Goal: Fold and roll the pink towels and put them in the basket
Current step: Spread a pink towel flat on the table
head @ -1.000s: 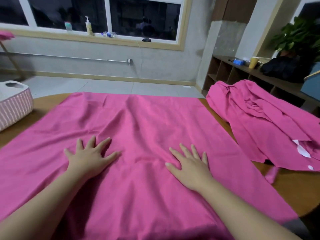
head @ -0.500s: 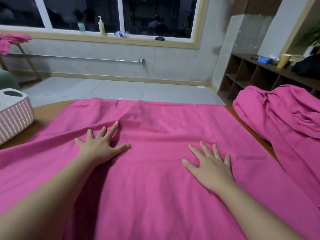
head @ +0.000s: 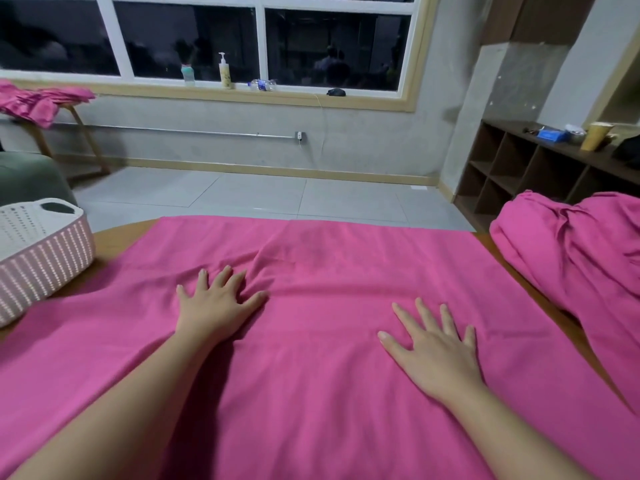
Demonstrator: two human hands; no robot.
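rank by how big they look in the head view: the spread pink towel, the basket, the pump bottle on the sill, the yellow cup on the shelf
1. spread pink towel
2. basket, cut off by the frame edge
3. and 4. pump bottle and yellow cup look about alike; both are far off, so no ranking.

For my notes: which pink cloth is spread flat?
The large pink towel under both hands, left hand and right hand; the pink pile at right is crumpled.
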